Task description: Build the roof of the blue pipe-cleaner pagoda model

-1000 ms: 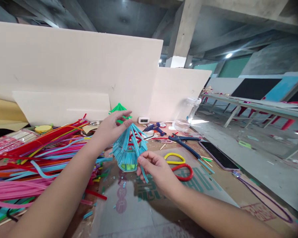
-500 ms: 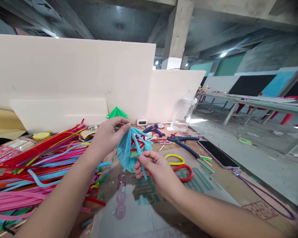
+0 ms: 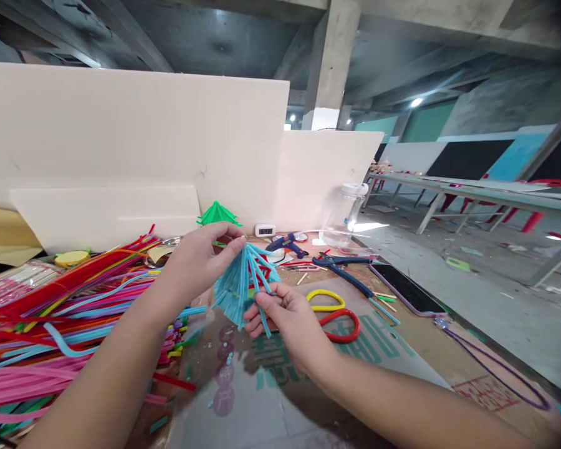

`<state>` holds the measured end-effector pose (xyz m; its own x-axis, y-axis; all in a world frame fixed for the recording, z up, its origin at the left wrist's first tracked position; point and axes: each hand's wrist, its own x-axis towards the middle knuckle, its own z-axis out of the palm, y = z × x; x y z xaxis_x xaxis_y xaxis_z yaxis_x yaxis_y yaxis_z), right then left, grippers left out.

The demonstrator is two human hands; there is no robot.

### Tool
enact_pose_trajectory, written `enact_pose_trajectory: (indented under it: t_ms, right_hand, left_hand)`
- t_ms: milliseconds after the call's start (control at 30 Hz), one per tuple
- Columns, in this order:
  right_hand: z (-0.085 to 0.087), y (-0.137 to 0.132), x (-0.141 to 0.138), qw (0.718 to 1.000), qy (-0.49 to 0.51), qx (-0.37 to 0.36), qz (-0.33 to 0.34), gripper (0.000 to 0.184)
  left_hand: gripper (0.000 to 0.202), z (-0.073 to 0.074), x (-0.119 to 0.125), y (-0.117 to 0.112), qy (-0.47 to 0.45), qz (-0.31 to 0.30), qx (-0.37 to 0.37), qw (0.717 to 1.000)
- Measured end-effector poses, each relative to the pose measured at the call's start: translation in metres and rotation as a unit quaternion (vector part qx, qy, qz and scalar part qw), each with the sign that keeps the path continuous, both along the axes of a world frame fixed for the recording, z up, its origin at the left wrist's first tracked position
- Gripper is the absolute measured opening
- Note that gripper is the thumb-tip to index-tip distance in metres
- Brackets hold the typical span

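Note:
A small umbrella-shaped piece [image 3: 237, 284] made of light blue pipe cleaners hangs tilted above the board. My left hand [image 3: 208, 252] pinches it at its pointed top, with thumb and fingers closed. Lower down, my right hand [image 3: 283, 312] has its thumb and fingers closed on one blue pipe cleaner strand, whose end pokes out beneath them. Some red shows behind the blue strands. Just right of my right hand lie scissors with one yellow and one red handle loop [image 3: 340, 326]; their blades are hidden.
Heaped pipe cleaners [image 3: 88, 312] cover the left side. A green umbrella-like piece [image 3: 218, 214], small clock [image 3: 265, 230], glue gun [image 3: 288, 245] and clear bottle [image 3: 345, 215] stand or lie behind. Pliers [image 3: 343, 274] and a phone [image 3: 406, 289] lie right. A white panel [image 3: 144, 137] closes the back.
The blue umbrella-shaped piece has turned slightly in my hands, and less of the red behind it shows. Both hands keep their hold; the view has shifted a little.

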<state>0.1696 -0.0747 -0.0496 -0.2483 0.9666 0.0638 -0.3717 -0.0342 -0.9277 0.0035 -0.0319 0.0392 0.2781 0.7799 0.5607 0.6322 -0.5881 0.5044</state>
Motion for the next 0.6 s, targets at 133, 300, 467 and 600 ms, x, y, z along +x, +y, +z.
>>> enact_pose_trajectory:
  t_ms: [133, 300, 467, 600]
  right_hand:
    - [-0.001, 0.003, 0.001, 1.0, 0.003, -0.001, -0.01, 0.035]
    - [0.002, 0.0, 0.003, 0.999, 0.017, -0.032, -0.001, 0.037]
    - [0.003, -0.004, 0.001, 0.998, 0.017, -0.054, 0.001, 0.039]
    - [0.004, -0.005, 0.0, 0.999, 0.022, -0.043, -0.01, 0.039]
  left_hand:
    - [0.025, -0.001, -0.002, 0.0, -0.001, -0.028, -0.019, 0.999]
    - [0.037, -0.005, 0.001, -0.001, 0.006, -0.062, -0.048, 0.997]
    - [0.04, -0.012, 0.007, 0.002, 0.018, -0.055, -0.02, 0.998]
    - [0.037, -0.013, 0.007, 0.003, 0.027, -0.05, -0.014, 0.998]
